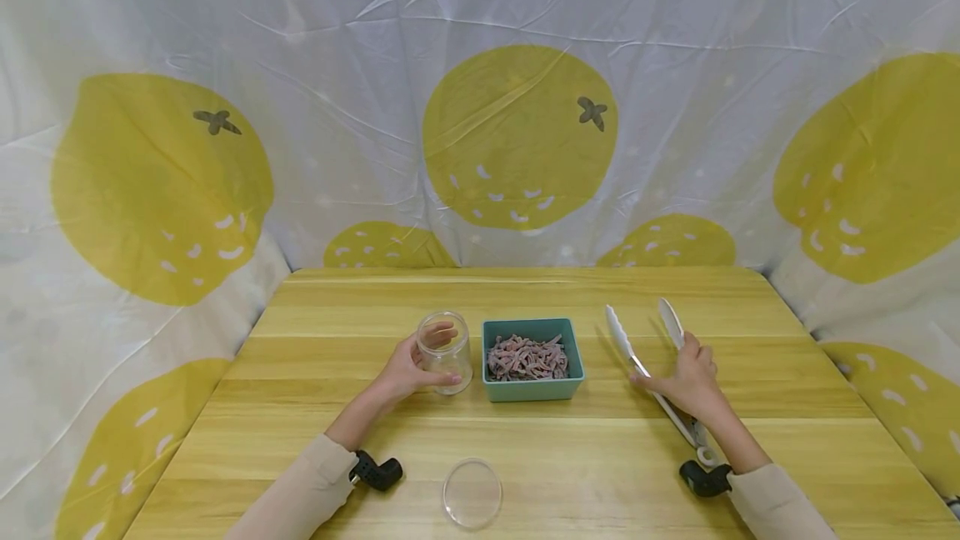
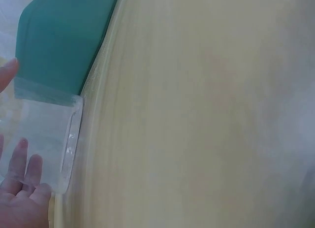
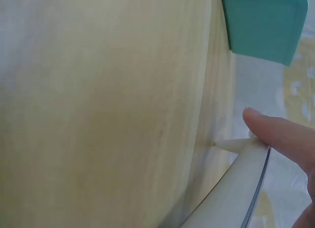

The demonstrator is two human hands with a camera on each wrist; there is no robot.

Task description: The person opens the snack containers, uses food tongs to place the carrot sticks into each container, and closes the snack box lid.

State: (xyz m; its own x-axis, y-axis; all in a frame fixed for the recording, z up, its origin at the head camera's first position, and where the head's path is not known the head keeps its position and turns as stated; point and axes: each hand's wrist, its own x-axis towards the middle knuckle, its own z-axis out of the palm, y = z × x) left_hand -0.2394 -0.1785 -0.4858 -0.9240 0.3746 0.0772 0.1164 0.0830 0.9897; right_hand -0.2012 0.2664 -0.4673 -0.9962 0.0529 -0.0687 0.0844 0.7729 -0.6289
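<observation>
Two hands are gripping: the left hand point(image 1: 408, 367), loosely, a clear cylindrical jar point(image 1: 455, 359) beside a teal rectangular tub point(image 1: 531, 391); the right hand point(image 1: 690, 382), wide-spread metal-and-white tongs point(image 1: 621, 334), perhaps tipping the tub if swinging low.

The person wears long, light-beige sleeves, the left sleeve point(image 1: 300, 486) and the right sleeve point(image 1: 780, 502) alike in plain, matte cloth with soft creases near the cuffs. Beyond them the left hand point(image 1: 411, 367) and right hand point(image 1: 688, 380) are bare. A small black left wrist camera point(image 1: 380, 472), bent like an elbow with a rounded end, sits at one cuff; a similarly black, rounded right wrist camera point(image 1: 705, 480) sits at the other.
</observation>
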